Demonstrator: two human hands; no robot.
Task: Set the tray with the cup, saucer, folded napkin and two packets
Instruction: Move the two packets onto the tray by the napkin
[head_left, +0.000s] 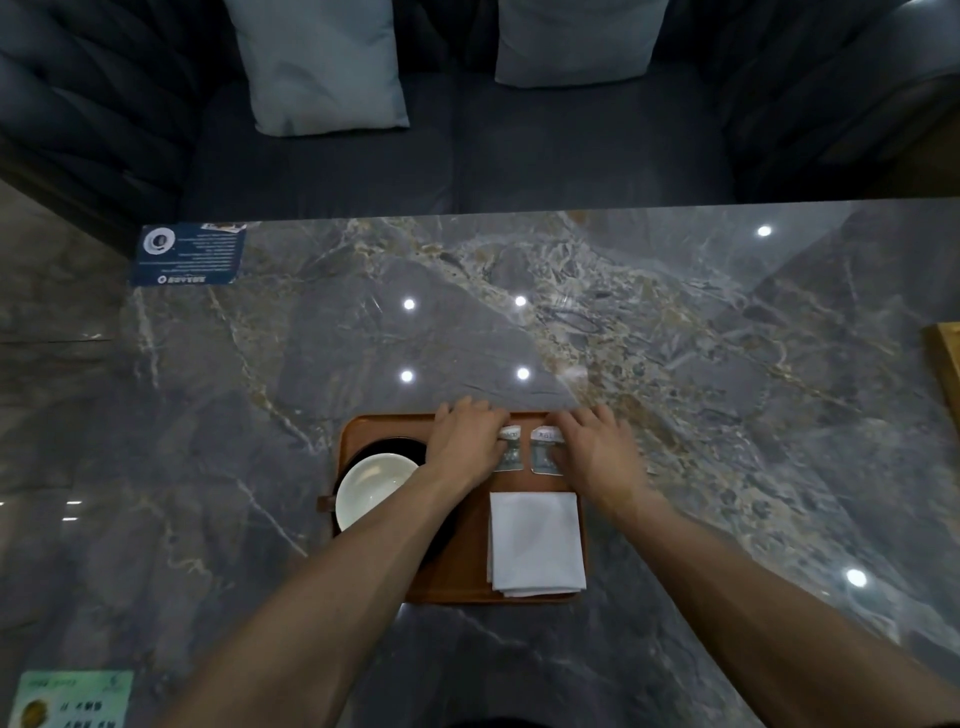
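A brown tray (470, 551) lies on the marble table near its front edge. On its left side a white cup (371, 486) stands on a black saucer (387, 448), partly hidden by my left forearm. A folded white napkin (535, 543) lies at the tray's near right. Two small packets lie side by side at the tray's far edge. My left hand (467, 439) touches the left packet (510, 453), and my right hand (597, 449) touches the right packet (543, 451). Fingers of both hands lie flat over the packets.
A blue printed card (189, 254) lies at the table's far left corner, a green card (72, 699) at the near left. A wooden object (948, 364) juts in at the right edge. Beyond the table stands a dark sofa with two pale cushions (322, 62).
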